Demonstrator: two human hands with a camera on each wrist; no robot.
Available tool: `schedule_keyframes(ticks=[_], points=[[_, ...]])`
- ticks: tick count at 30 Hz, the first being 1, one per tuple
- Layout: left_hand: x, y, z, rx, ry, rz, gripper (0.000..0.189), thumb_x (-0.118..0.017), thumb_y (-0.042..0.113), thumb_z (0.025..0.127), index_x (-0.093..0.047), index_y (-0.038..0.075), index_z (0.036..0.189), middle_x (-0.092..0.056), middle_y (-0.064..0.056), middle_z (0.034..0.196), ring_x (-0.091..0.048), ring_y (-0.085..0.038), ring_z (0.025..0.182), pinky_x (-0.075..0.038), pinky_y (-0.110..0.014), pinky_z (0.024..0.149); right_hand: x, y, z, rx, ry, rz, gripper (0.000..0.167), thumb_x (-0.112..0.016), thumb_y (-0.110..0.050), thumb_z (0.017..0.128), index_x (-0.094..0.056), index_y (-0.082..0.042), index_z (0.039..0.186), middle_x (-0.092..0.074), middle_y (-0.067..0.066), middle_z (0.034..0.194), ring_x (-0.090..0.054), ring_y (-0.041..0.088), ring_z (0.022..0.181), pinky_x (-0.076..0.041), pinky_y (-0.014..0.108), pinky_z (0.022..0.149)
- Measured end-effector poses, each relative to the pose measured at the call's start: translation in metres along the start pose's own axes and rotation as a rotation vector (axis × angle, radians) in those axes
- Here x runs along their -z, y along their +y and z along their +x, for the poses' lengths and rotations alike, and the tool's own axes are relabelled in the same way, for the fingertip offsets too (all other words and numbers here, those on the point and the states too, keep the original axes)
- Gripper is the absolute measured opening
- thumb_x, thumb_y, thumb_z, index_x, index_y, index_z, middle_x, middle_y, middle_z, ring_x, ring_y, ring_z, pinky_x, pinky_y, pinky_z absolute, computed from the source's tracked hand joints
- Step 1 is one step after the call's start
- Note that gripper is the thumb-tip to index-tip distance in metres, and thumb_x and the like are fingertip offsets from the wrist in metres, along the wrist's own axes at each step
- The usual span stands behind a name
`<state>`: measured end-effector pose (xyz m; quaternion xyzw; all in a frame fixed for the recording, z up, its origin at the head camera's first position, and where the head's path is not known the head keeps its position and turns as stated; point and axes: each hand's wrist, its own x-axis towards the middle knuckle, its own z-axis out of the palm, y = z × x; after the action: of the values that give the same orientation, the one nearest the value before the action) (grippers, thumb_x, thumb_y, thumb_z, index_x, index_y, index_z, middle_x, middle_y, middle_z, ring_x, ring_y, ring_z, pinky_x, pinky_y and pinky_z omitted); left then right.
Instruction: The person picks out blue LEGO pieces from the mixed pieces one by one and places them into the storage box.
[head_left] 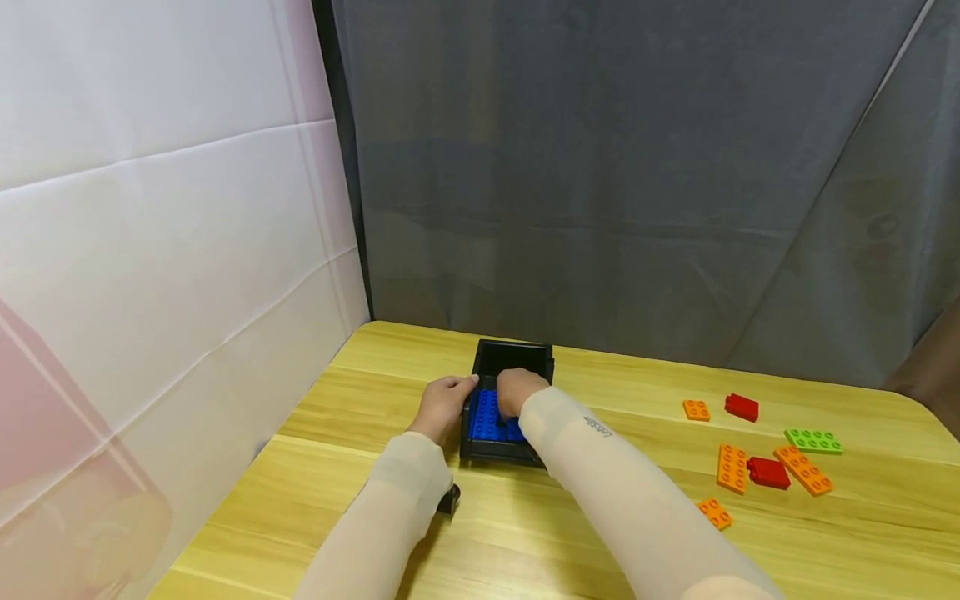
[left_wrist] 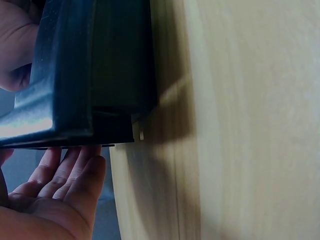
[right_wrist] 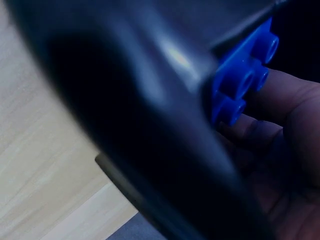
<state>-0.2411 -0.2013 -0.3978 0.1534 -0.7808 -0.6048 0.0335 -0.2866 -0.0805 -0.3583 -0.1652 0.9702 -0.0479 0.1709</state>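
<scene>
A black box (head_left: pixel 498 450) stands on the table, with blue studded bricks (head_left: pixel 486 417) inside its near part. At its left side my left hand (head_left: pixel 442 404) holds the wall, thumb at the rim. From the left wrist, the fingers (left_wrist: pixel 75 175) of that hand lie against the outside of the box. My right hand (head_left: pixel 519 392) reaches down into the box, its fingertips hidden in the head view. In the right wrist view its curled fingers hold the edge of a blue brick (right_wrist: pixel 237 80); the box wall partly covers that brick.
On the right of the wooden table (head_left: pixel 600 517) lie red bricks (head_left: pixel 742 407), several orange bricks (head_left: pixel 731 468) and a green brick (head_left: pixel 813 441). A grey curtain (head_left: pixel 600 183) hangs behind the table, and a white curtain (head_left: pixel 180 233) hangs along the left.
</scene>
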Motion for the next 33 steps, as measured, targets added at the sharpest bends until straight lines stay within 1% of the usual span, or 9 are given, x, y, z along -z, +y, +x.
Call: schedule_keyframes(ticks=[7,12,19,26,33], points=[[0.0006,-0.0009,0.0015,-0.010,-0.005,0.011,0.042,-0.055,0.031,0.098,-0.064,-0.004,0.120,-0.061,-0.019,0.122,-0.055,-0.032,0.113,-0.044,-0.047,0.100,0.0014,-0.0018,-0.0002,-0.009,-0.002,-0.002,0.030,-0.072,-0.014,0.086,-0.068,-0.007,0.114,-0.065,0.007,0.109,-0.054,0.022,0.082,-0.052,0.036,0.077],[0.0002,-0.0012,0.0011,-0.011,-0.009,0.011,0.042,-0.054,0.031,0.098,-0.063,-0.004,0.121,-0.061,-0.019,0.123,-0.054,-0.032,0.113,-0.044,-0.047,0.100,0.0013,-0.0018,-0.0002,-0.018,-0.004,0.000,0.031,-0.073,-0.015,0.085,-0.068,-0.007,0.115,-0.065,0.007,0.108,-0.055,0.022,0.083,-0.053,0.038,0.082],[-0.0005,-0.0006,0.0001,-0.010,-0.009,0.009,0.042,-0.055,0.030,0.098,-0.063,-0.004,0.121,-0.061,-0.019,0.123,-0.055,-0.032,0.114,-0.044,-0.047,0.100,-0.0003,-0.0011,0.0023,-0.023,-0.009,0.007,0.030,-0.073,-0.014,0.085,-0.068,-0.007,0.114,-0.064,0.006,0.105,-0.054,0.023,0.083,-0.052,0.036,0.079],[0.0002,0.0000,-0.0003,-0.012,-0.012,0.010,0.042,-0.054,0.030,0.099,-0.063,-0.005,0.120,-0.061,-0.019,0.123,-0.054,-0.032,0.112,-0.044,-0.047,0.099,-0.0006,-0.0016,0.0012,-0.024,-0.005,0.012,0.030,-0.073,-0.014,0.085,-0.068,-0.007,0.114,-0.065,0.006,0.105,-0.055,0.023,0.082,-0.052,0.037,0.080],[0.0008,0.0002,-0.0005,-0.020,-0.007,0.010,0.040,-0.055,0.029,0.098,-0.064,-0.005,0.117,-0.062,-0.019,0.120,-0.055,-0.031,0.110,-0.045,-0.047,0.098,0.0035,-0.0023,-0.0040,0.010,0.001,0.020,0.028,-0.071,-0.013,0.086,-0.067,-0.006,0.113,-0.063,0.006,0.100,-0.054,0.022,0.080,-0.049,0.034,0.073]])
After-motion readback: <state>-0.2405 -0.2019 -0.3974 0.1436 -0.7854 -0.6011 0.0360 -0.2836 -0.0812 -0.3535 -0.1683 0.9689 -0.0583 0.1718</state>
